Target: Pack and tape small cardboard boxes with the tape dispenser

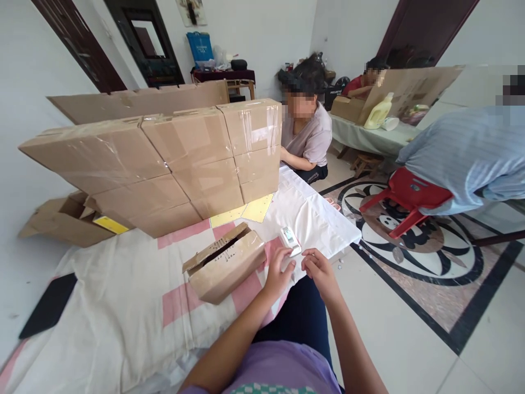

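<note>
A small white device with a greyish-green display (290,239) lies on the cloth near the table's front right edge. The fingertips of my left hand (279,271) reach its near edge, thumb and fingers apart, without wrapping round it. Just to the right is my right hand (319,269), beyond the table edge, its fingers curled in and thumb close to them. Whatever it pinches, if anything, is too small to make out. Left of my hands rests a long cardboard box (233,268) with a partly raised flap and a dark gap along its top.
A wall of taped cardboard boxes (184,158) stands across the table, a yellow sheet (258,209) at its foot. A dark flat object (48,306) lies far left. One person (311,128) crouches behind; another sits on a red stool (418,194) at right.
</note>
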Demonstrator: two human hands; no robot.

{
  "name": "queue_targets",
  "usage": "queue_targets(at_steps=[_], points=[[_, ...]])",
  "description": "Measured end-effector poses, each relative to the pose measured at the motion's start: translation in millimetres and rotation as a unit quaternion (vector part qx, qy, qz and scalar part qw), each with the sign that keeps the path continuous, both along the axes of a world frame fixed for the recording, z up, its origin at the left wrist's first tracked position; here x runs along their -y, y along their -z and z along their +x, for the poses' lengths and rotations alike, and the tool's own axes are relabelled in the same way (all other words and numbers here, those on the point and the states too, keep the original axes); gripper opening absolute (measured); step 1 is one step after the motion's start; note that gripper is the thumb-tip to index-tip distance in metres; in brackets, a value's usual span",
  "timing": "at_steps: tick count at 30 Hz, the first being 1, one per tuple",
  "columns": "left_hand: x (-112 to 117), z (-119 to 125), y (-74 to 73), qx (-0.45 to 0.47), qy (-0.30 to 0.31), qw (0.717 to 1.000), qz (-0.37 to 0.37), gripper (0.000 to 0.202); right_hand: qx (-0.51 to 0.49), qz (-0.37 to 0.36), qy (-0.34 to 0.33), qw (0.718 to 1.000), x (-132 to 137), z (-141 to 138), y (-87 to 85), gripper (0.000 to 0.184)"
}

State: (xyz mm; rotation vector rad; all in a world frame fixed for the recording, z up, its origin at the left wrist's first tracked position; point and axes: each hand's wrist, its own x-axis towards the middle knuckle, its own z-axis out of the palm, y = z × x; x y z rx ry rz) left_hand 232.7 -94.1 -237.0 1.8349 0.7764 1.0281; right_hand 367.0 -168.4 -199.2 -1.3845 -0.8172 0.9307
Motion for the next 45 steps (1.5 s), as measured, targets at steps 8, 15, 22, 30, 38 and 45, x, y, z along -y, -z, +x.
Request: queue_targets(at_steps=[8,15,22,30,38,45], points=[[28,-69,-29.1,0.018,0.027,0.990,-0.140,0.024,0.031,-0.003,-0.144,0.989,17,-59,-2.9,0.011],[36,-100,-32.4,0.021,-0.092,0.994,-0.058,0.015,0.118,-0.034,-0.244,0.962,13,-74,-32.1,0.013],[36,-114,-43.8,0.028,-0.136,0.990,-0.011,0.011,0.142,-0.025,-0.272,0.951,10,-86,-43.6,0.013],[36,-128,-45.2,0.047,-0.111,0.993,-0.006,0.027,0.123,-0.006,-0.255,0.959,16,-97,-39.6,0.016],[38,-127,-44.7,0.013,-0.068,0.997,-0.016,0.014,0.129,0.000,-0.267,0.955,21,-106,-42.6,0.023],[39,-131,-53.6,0.018,-0.100,0.995,-0.002,0.013,0.147,0.008,-0.259,0.954,23,-109,-39.0,0.029]])
